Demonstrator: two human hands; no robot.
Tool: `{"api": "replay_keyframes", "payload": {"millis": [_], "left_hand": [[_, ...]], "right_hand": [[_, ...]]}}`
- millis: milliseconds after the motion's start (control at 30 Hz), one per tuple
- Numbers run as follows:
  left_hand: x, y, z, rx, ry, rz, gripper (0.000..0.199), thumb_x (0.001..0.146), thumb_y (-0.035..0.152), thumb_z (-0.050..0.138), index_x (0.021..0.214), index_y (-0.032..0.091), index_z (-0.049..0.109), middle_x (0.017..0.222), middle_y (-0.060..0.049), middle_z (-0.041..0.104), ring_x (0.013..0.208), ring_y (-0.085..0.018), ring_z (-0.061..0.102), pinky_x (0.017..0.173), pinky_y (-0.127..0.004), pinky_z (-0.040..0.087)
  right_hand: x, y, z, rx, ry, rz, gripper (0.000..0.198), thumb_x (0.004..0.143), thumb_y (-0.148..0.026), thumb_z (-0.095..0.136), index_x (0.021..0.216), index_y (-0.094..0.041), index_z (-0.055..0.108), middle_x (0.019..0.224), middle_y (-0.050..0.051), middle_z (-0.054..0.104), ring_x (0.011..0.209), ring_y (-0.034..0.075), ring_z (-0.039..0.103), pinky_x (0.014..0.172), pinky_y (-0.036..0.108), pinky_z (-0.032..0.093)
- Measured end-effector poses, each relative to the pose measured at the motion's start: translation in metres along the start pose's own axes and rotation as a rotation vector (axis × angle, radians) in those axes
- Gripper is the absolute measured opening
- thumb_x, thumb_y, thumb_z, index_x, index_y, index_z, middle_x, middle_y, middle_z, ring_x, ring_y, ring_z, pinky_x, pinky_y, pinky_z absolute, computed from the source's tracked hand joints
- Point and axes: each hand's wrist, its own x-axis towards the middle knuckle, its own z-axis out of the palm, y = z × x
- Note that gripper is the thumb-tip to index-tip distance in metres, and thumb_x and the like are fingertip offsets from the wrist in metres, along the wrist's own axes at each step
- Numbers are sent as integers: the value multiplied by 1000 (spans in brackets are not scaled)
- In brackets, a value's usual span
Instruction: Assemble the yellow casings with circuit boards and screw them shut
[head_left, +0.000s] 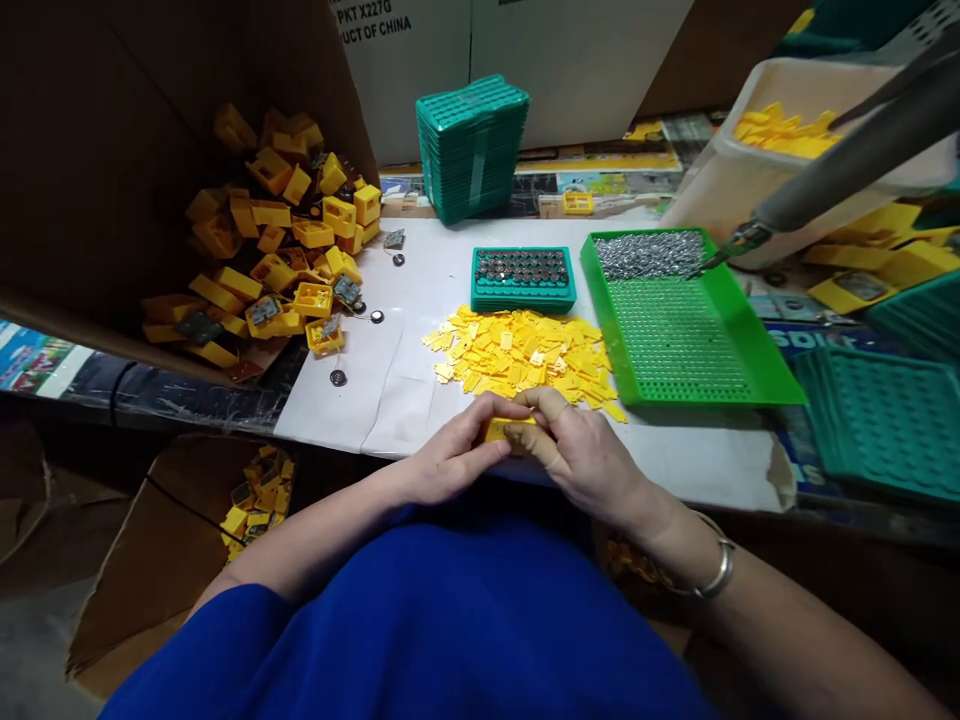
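Note:
Between both hands, at the near edge of the table, is a small yellow plastic housing (496,430). My left hand (456,455) grips its left side with thumb and fingers. From the right, my right hand (581,450), with covers on its thumb and a finger, pinches the same housing; anything small under those fingertips is hidden. Just beyond lies a heap of flat yellow plastic pieces (525,355). Behind the heap, a teal tray (523,292) holds rows of round dark button cells (521,266).
At right, a green tray (757,350) holds many small metal screws (651,254), with a grey-handled screwdriver (832,170) hanging over it. A cardboard box (300,60) spills yellow housings (292,230) at left. Teal trays (474,150) stand stacked behind; a white bin (720,170) stands back right.

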Motion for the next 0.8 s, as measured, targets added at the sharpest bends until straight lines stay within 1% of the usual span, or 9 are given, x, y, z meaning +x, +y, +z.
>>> {"api": "replay_keyframes", "payload": {"millis": [100,200,300,367,433,533,600,700,800], "left_hand": [[1,4,2,-68,-10,-8,27,93,34,58,117,23,56,116,-6,59,108,-19,56,96,-34,44],[6,11,8,-260,0,-152,29,89,36,64,113,21,57,110,-6,63,102,-19,61,90,-34,49],[14,17,14,-453,61,-331,31,83,37,72,102,19,57,100,-5,68,91,-19,68,78,-32,54],[22,20,18,-506,86,-407,33,78,35,77,96,17,57,96,-6,70,85,-18,70,72,-29,54],[31,21,23,-515,71,-454,35,73,32,81,93,16,57,93,-6,71,81,-16,71,71,-26,54],[44,19,32,-497,49,-488,39,68,32,85,91,15,58,88,-5,71,76,-15,71,68,-24,54],[50,17,38,-456,51,-495,40,67,34,85,90,15,58,84,-4,70,74,-15,70,65,-23,54],[54,15,42,-415,52,-491,40,69,37,84,90,15,57,84,-4,70,74,-15,68,63,-24,55],[54,15,42,-419,62,-502,41,70,39,83,92,16,56,85,-4,69,77,-16,68,62,-26,57]], "right_hand": [[-3,-1,-3,-8,-7,-6,18,95,-36,52,95,-21,61,68,1,66,57,16,61,54,26,42],[-10,4,-18,2,56,-63,23,96,-40,55,102,-21,65,70,1,67,58,16,61,56,28,47],[-14,13,-51,-120,626,-140,32,94,-41,58,121,-24,62,104,10,68,95,25,68,82,39,55],[-11,19,-80,-219,1058,-155,49,93,-41,59,139,-23,51,140,15,51,135,34,48,109,48,40],[-2,23,-109,-211,1050,-139,58,96,-43,53,148,-21,41,155,13,35,152,33,19,118,49,26],[13,31,-137,112,732,-125,36,95,-39,57,127,-22,58,133,13,58,136,30,48,106,48,41],[21,40,-143,315,665,-138,21,86,-38,71,98,-21,67,103,8,69,105,25,68,93,46,51],[29,56,-140,501,838,-176,31,63,-38,88,72,-20,64,69,-2,61,62,17,66,64,37,57],[31,72,-134,596,1010,-172,35,57,-41,88,67,-20,61,57,-6,52,40,11,51,40,27,43]]}}
